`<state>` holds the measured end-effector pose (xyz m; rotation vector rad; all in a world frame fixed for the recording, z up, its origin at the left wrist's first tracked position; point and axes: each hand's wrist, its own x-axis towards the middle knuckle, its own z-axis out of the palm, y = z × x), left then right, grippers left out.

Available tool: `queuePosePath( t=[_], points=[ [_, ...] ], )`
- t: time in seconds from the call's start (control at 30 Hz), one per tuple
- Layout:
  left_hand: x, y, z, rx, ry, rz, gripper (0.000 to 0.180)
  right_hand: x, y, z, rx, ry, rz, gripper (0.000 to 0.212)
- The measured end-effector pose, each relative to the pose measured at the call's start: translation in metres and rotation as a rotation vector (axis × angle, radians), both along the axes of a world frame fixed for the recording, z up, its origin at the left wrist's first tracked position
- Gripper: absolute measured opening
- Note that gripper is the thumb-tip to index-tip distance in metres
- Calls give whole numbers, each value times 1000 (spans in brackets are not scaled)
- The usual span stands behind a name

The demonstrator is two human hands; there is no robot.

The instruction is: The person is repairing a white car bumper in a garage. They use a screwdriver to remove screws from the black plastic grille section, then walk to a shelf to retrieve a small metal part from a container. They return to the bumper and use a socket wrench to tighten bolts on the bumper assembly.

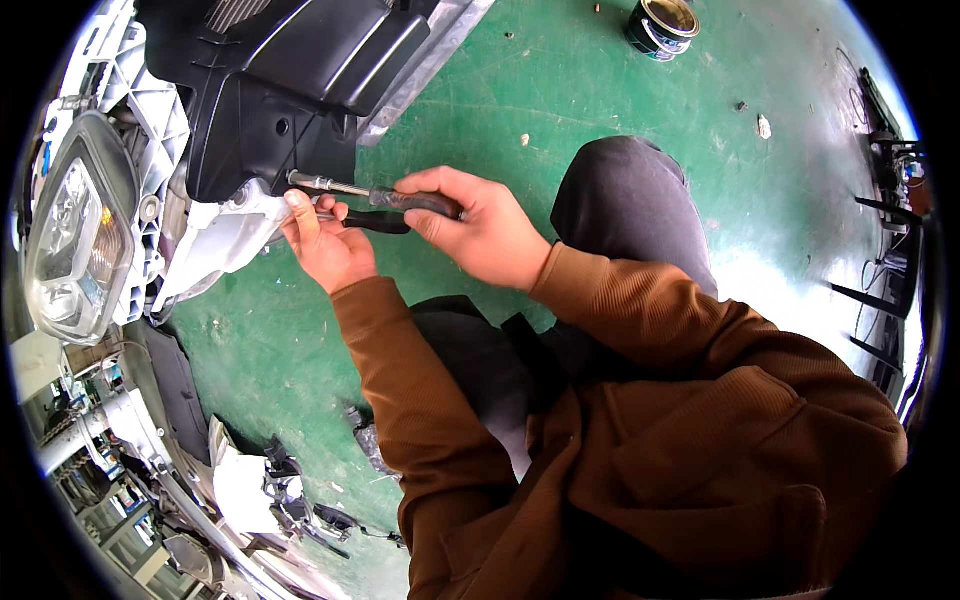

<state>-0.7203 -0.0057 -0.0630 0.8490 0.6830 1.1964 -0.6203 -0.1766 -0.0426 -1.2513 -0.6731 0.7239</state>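
Observation:
My right hand is closed round the dark handle of a socket screwdriver. Its metal shaft points left, and the socket end meets the lower edge of a black plastic liner. Just below that spot is my left hand, its fingers curled and the thumb raised beside the socket. A black-handled tool sticks out of the left hand to the right, under the screwdriver; its working end is hidden by the fingers. Next to the left fingertips lies the corner of a white bracket-like panel.
A headlight sits in the vehicle's exposed front at left, beside a white lattice frame. A paint can stands on the green floor at the back. Loose parts lie lower left. Black chair-like frames line the right.

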Motion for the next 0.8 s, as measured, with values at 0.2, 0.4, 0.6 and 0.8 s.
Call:
queuePosePath(
  t=[0.2,0.4,0.6,0.8],
  points=[
    [-1,-1,0,17,-7,-4,34,-5,-3,8,2,-480,-82,35],
    [1,4,-2,23,-58,-29,27,-5,-1,-6,21,-585,-54,37],
    [0,3,0,14,-28,1,24,-5,3,14,-1,-744,-108,32],
    [-2,6,-8,8,-50,16,19,-11,8,21,-2,57,-6,23]
  ],
)
